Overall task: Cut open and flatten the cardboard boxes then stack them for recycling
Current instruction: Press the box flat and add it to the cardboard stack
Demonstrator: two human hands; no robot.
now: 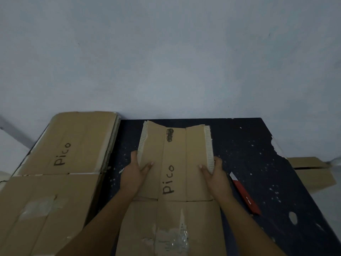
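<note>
Cut-open cardboard box [175, 163] marked "Pico" lies mid dark surface [258, 145]. Left hand [135, 172] and right hand [215, 172] pinch its raised side edges, fingers on top. Looks light, stiff, creased (grab edges, not taped flaps). Flattened stack [60, 163] left; red cutter [245, 194] right. No containers holding anything.

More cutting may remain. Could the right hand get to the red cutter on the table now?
Probably yes: the red cutter lies uncovered just right of the right hand, but that hand must first release the cardboard.
</note>
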